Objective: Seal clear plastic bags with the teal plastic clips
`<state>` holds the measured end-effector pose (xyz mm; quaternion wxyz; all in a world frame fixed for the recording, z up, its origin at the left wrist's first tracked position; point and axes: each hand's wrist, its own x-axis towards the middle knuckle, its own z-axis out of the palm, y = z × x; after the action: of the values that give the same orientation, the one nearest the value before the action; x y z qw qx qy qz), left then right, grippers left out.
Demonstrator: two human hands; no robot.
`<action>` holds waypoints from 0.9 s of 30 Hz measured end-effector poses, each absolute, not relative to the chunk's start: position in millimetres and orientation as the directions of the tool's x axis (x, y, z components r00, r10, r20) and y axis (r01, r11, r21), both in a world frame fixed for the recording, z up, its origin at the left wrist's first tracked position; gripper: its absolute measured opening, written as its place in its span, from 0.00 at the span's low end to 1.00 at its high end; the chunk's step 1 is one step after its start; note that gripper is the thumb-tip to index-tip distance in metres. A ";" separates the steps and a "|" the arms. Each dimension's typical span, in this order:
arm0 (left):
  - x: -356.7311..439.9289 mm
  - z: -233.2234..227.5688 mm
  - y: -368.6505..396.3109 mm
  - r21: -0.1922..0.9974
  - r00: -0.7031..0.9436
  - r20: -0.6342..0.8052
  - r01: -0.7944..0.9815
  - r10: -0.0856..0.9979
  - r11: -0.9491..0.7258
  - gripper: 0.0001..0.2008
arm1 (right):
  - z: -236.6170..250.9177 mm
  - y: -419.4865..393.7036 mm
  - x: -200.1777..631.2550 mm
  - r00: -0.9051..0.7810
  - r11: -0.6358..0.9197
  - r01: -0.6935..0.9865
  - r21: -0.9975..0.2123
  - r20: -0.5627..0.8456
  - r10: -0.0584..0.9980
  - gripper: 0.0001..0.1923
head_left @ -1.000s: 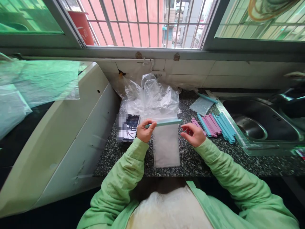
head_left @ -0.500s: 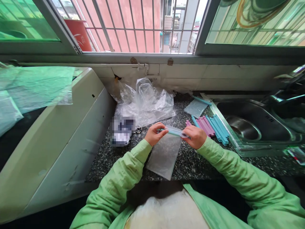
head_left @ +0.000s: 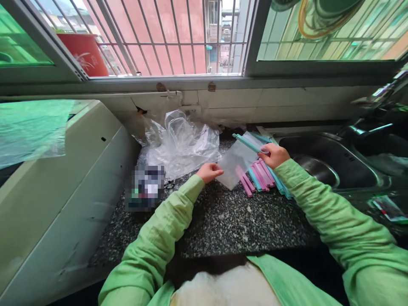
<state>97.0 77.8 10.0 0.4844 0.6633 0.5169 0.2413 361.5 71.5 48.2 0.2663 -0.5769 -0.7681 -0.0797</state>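
My right hand (head_left: 274, 154) grips a teal sealing clip (head_left: 247, 143) clamped along the top of a small clear plastic bag (head_left: 235, 164), and carries both above the row of pink and blue clips (head_left: 260, 176) beside the sink. My left hand (head_left: 209, 172) hovers low over the speckled counter (head_left: 229, 221), fingers loosely curled, holding nothing, close to the bag's lower corner. Both arms wear green sleeves.
A heap of crumpled clear plastic bags (head_left: 178, 142) lies at the back by the tiled wall. A blurred phone (head_left: 145, 188) rests at the left. A steel sink (head_left: 331, 163) lies to the right, a white appliance (head_left: 57, 187) to the left.
My left hand let go of the clip. My right hand carried the clipped bag from in front of me up and to the right, over the row of clips.
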 end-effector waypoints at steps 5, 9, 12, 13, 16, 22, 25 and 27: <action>133.6 12.6 111.9 0.778 0.187 -0.068 0.625 0.980 -0.065 0.04 | 40.3 117.8 401.9 0.052 0.035 0.961 -0.275 0.306 0.951 0.09; 159.8 12.0 135.5 0.724 0.146 -0.009 0.683 0.989 -0.094 0.04 | 31.6 145.5 422.7 0.112 -0.067 0.964 -0.258 0.163 0.980 0.10; 170.8 7.0 146.9 0.656 0.146 0.012 0.746 0.989 -0.118 0.05 | 24.1 158.9 431.3 0.117 -0.090 0.964 -0.250 0.095 0.989 0.10; 172.9 5.2 149.5 0.633 0.146 0.004 0.765 0.989 -0.116 0.06 | 21.6 162.2 433.0 0.117 -0.094 0.964 -0.251 0.080 0.990 0.09; 175.7 1.2 155.2 0.582 0.134 -0.034 0.808 0.990 -0.089 0.07 | 14.8 169.9 436.4 0.113 -0.097 0.964 -0.249 0.053 0.992 0.09; 175.2 0.1 167.8 0.481 0.093 -0.049 0.875 0.994 -0.058 0.09 | 2.6 184.9 443.2 0.059 -0.071 0.941 -0.331 -0.045 0.997 0.14; 173.8 -0.5 177.1 0.453 0.079 -0.047 0.890 0.996 -0.049 0.10 | -3.1 190.4 443.1 0.026 -0.043 0.932 -0.361 -0.052 0.998 0.15; 172.7 -1.1 182.5 0.442 0.060 -0.048 0.897 0.997 -0.033 0.11 | -4.5 190.4 441.5 0.021 -0.042 0.933 -0.359 -0.061 0.998 0.16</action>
<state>172.7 182.5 -1.1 0.1812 0.7051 0.6714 0.1386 441.5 190.4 -4.5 0.1096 -0.7062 -0.6834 0.1491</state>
